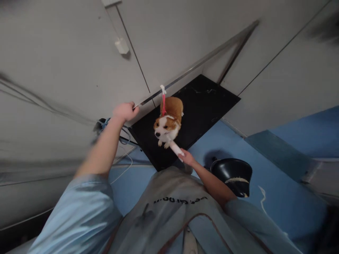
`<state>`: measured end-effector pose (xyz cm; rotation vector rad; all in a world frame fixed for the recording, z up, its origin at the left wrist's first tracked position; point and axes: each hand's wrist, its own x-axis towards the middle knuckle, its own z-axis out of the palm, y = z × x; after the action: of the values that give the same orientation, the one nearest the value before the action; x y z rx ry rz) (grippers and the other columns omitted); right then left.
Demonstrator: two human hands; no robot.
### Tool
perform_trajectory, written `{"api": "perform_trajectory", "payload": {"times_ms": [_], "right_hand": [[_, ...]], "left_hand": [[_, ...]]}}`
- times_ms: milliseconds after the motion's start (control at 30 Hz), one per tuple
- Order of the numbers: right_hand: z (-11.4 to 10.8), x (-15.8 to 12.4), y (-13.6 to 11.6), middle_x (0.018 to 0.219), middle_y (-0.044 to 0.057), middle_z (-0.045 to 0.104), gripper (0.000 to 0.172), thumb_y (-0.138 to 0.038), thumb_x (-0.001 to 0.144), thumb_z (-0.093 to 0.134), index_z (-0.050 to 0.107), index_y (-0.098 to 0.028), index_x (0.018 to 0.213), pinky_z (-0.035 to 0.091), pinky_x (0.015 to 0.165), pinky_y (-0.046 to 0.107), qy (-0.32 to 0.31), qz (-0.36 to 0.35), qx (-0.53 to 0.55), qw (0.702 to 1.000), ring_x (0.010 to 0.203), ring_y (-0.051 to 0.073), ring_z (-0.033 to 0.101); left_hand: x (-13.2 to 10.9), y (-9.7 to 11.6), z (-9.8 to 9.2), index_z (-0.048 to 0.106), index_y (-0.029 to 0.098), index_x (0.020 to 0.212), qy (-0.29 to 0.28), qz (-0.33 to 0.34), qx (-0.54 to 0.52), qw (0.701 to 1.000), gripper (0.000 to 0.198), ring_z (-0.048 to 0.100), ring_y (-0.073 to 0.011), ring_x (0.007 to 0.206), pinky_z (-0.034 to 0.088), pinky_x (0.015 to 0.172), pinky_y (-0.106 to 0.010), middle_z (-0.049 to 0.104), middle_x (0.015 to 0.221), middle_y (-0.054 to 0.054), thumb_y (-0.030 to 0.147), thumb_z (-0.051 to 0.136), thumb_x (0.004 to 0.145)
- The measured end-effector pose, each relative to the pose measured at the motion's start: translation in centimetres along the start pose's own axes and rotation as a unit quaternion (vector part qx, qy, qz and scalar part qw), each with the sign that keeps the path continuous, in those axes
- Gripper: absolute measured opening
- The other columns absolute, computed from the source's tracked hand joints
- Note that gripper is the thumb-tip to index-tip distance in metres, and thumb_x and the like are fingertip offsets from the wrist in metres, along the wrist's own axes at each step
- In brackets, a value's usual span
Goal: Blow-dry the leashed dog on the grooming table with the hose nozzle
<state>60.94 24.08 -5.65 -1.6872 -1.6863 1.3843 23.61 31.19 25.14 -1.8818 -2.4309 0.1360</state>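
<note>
Dog (173, 107) near the left end of the black tabletop (209, 98), front paws on it; the short left edge and the near edge both lie close to those paws. Most open room is to the dog's right, a long bare stretch of black with a few pale wisps. Wall (172, 35) behind the dog, along the far edge; blue floor (283, 197) drops away on the near side

Dog's long axis slants, rump far and to the right, head near and to the left; muzzle points toward the left end and a little to the wearer. Cannot tell whether it sits or stands

White tool (175, 148) just in front of the dog's chest, long axis slanting, tip up and left at the chest or chin; touching or not, cannot tell

Right hand (187, 157) to the dog's near right, fingers closed round the tool's lower end. Left hand (125, 112) to the dog's left, curled, thumb and fingers pinching the end of the bar (190, 71)

Bar runs above and behind the dog; red strap (164, 101) hangs from it to the dog's neck. Black stool (231, 174) right of the dog, past the near edge
</note>
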Motion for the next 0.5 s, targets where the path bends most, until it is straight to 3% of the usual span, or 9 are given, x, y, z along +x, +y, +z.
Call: {"api": "perform_trajectory", "payload": {"times_ms": [167,300,433,500], "right_hand": [[0.2,0.1,-0.1,0.141,0.01,0.073,0.056,-0.036,0.09,0.072,0.068,-0.021,0.144,0.048,0.121,0.048,0.019,-0.01,0.009,1.0,0.138,0.033,0.065],[1.7,0.9,-0.5,0.133,0.007,0.078,0.049,-0.032,0.083,0.077,0.075,-0.021,0.13,0.051,0.118,0.043,-0.012,-0.027,0.042,0.999,0.13,0.031,0.069],[3.3,0.9,-0.3,0.123,0.009,0.081,0.045,-0.038,0.091,0.065,0.074,-0.016,0.129,0.055,0.112,0.047,0.006,-0.004,0.072,0.997,0.12,0.031,0.073],[3.7,0.5,0.1,0.124,0.009,0.08,0.045,-0.037,0.089,0.069,0.074,-0.016,0.129,0.054,0.113,0.047,0.01,-0.003,0.086,0.996,0.121,0.031,0.072]], "left_hand": [[0.1,0.1,0.0,0.072,0.016,0.126,0.001,-0.004,-0.015,1.0,0.062,0.072,-0.0403,0.109,0.053,0.085,-0.043,0.076,0.118,-0.025,0.057,0.035,0.098],[0.1,0.1,0.0,0.072,0.016,0.128,0.006,-0.006,-0.021,1.0,0.062,0.071,-0.0404,0.111,0.053,0.088,-0.044,0.076,0.118,-0.025,0.058,0.036,0.098],[0.0,0.0,0.1,0.072,0.015,0.126,0.014,0.003,-0.019,1.0,0.063,0.071,-0.041,0.109,0.053,0.087,-0.045,0.076,0.116,-0.026,0.057,0.034,0.098],[0.0,0.0,0.1,0.072,0.016,0.126,0.012,0.007,-0.017,1.0,0.063,0.071,-0.0407,0.109,0.053,0.087,-0.045,0.076,0.116,-0.025,0.058,0.033,0.099]]}}
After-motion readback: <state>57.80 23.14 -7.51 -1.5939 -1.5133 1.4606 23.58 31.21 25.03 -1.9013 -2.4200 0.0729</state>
